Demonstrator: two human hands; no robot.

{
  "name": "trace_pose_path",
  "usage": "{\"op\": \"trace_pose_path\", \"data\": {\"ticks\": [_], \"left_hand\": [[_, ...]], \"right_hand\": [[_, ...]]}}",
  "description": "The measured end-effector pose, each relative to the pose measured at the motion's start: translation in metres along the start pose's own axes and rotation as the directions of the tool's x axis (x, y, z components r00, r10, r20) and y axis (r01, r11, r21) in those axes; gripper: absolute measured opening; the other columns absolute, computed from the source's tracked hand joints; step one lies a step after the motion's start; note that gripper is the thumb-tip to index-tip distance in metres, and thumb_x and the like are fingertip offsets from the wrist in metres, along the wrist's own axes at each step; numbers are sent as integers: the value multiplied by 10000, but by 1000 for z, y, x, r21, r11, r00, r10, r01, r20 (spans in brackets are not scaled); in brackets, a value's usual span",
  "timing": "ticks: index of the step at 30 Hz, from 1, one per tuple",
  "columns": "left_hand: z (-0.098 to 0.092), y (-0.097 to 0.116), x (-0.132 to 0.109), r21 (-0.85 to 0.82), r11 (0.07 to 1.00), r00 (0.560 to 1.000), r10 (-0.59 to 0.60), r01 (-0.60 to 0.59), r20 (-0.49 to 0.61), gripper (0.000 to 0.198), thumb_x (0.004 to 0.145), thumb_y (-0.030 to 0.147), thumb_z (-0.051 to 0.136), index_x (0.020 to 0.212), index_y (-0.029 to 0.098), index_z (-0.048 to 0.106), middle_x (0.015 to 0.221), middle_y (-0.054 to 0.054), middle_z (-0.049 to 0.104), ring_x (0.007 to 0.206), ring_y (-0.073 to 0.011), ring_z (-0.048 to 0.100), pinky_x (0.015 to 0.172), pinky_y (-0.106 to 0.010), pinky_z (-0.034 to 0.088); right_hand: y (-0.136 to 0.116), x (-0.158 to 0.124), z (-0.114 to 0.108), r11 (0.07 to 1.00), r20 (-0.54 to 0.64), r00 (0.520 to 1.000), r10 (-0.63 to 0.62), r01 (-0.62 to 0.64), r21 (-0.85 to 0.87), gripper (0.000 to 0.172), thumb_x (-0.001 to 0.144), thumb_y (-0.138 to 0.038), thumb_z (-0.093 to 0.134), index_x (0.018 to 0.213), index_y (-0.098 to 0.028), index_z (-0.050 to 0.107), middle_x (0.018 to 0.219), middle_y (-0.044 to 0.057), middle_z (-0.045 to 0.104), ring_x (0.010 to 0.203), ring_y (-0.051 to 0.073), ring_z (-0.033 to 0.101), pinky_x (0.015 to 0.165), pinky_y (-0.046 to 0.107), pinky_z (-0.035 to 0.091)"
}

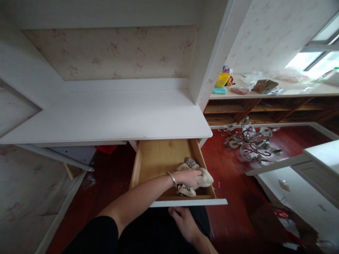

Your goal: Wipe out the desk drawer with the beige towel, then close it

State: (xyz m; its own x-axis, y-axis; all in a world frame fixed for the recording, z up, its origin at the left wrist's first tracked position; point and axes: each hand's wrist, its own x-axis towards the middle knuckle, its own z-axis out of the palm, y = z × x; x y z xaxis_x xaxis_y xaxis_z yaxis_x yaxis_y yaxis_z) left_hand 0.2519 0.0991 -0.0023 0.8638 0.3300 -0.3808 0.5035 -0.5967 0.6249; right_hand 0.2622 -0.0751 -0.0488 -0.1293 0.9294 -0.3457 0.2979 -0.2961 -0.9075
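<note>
A wooden drawer (156, 158) with a white front panel is pulled out from under a white desk (119, 116). My left hand (189, 177), with a silver bracelet at the wrist, is closed on a cream cloth (204, 178) inside the drawer, at its right front corner. Part of the cloth has a dark pattern and lies bunched against the drawer's side and bottom. Below the front panel, my right hand (184, 220) has its fingers curled at the panel's lower edge; its fingertips are partly hidden.
A chandelier (249, 141) lies on the red wooden floor at the right. Behind it, a low shelf unit (278, 94) bears a yellow container (222, 79), bags and a box. White furniture (317, 169) and an open box of items (286, 222) stand at the lower right.
</note>
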Motion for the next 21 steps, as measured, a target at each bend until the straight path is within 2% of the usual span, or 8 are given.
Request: {"op": "trace_pose_path", "data": {"ticks": [2, 4, 7, 9, 11, 16, 19, 21], "left_hand": [[0, 9, -10, 67, 993, 986, 85, -96, 145, 441, 662, 149, 562, 1096, 225, 578, 925, -66, 661, 773, -238, 628, 595, -289, 455], [-4, 14, -14, 61, 989, 970, 119, -135, 214, 477, 636, 112, 545, 1097, 233, 580, 961, -55, 665, 799, -235, 630, 576, -273, 442], [-14, 11, -17, 43, 987, 961, 141, -155, 238, 304, 654, 127, 555, 938, 220, 611, 931, -39, 674, 795, -221, 632, 577, -259, 438], [-22, 5, -21, 66, 979, 948, 166, -190, 273, 160, 661, 138, 562, 795, 214, 604, 839, -24, 672, 741, -212, 624, 574, -262, 432], [-30, -2, -29, 98, 975, 936, 162, -201, 311, 109, 637, 121, 568, 693, 212, 587, 731, -3, 654, 676, -202, 606, 566, -263, 421], [-48, -29, -67, -22, 999, 898, 51, -46, 436, 174, 480, 72, 631, 576, 215, 605, 541, 54, 593, 570, -160, 557, 531, -223, 396], [-51, -48, -98, -106, 993, 871, 2, 57, 492, 112, 491, 131, 659, 549, 215, 614, 507, 55, 587, 532, -154, 542, 508, -221, 397], [-50, -58, -117, -88, 994, 873, -18, 70, 488, 94, 513, 147, 660, 550, 221, 614, 512, 50, 592, 525, -154, 540, 512, -225, 405]], "right_hand": [[-1, 0, 1, 1000, 1, 1000, 3, -3, 1, 470, 914, -549, 414, 686, -172, 577, 666, -22, 531, 700, 156, 472, 654, 260, 350], [-2, 0, 1, 1000, 1, 1000, 0, 0, -7, 455, 918, -527, 420, 664, -171, 549, 642, -28, 492, 674, 142, 439, 633, 258, 329], [-4, -1, 1, 1000, -2, 1000, 4, -4, -4, 437, 921, -512, 418, 672, -174, 539, 642, -29, 474, 661, 134, 423, 628, 256, 325], [-4, -1, 2, 1000, -5, 1000, 19, -19, 11, 438, 922, -522, 411, 678, -179, 530, 634, -31, 458, 638, 128, 417, 610, 252, 323], [-1, -2, 4, 999, 2, 999, 38, -38, 34, 449, 920, -543, 407, 675, -182, 516, 618, -34, 441, 609, 122, 413, 584, 249, 318], [6, -2, 8, 994, 5, 997, 78, -78, 75, 469, 898, -575, 428, 651, -181, 491, 576, -40, 399, 569, 113, 371, 540, 250, 296], [8, -1, 8, 993, 18, 996, 85, -86, 80, 468, 898, -577, 425, 641, -188, 464, 566, -41, 387, 564, 113, 366, 536, 249, 293], [9, 1, 7, 993, 32, 995, 90, -92, 73, 472, 898, -585, 417, 643, -191, 460, 560, -39, 394, 559, 117, 382, 536, 250, 299]]}}
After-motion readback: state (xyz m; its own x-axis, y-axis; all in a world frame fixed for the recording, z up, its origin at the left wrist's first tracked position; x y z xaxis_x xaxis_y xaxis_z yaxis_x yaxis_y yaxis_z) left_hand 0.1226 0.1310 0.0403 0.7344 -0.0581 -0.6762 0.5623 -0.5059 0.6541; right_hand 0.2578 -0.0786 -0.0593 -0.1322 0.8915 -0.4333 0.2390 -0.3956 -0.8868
